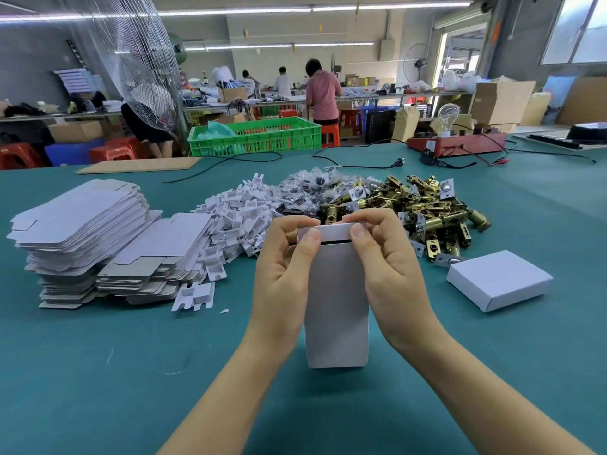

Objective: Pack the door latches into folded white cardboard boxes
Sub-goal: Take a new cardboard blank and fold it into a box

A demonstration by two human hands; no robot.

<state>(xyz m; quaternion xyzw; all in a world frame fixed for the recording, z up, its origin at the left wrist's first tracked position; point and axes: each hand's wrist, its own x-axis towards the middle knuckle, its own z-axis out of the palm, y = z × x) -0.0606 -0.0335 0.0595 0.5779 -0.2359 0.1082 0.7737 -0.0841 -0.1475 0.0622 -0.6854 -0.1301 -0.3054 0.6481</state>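
Head view: left hand (285, 267) and right hand (384, 261) pinch upright box (336, 310) top flap edge.

Bare teal felt table (98, 372) lies open on both sides of my forearms. Ahead, flat white cardboard blanks (82, 238), small white card inserts (236, 218) and brass door latches (423, 205) wall me in (closed white box (499, 280) right).

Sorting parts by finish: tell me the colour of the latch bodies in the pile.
Brass-gold with silver faceplates; the latch pile shows best in the head view.
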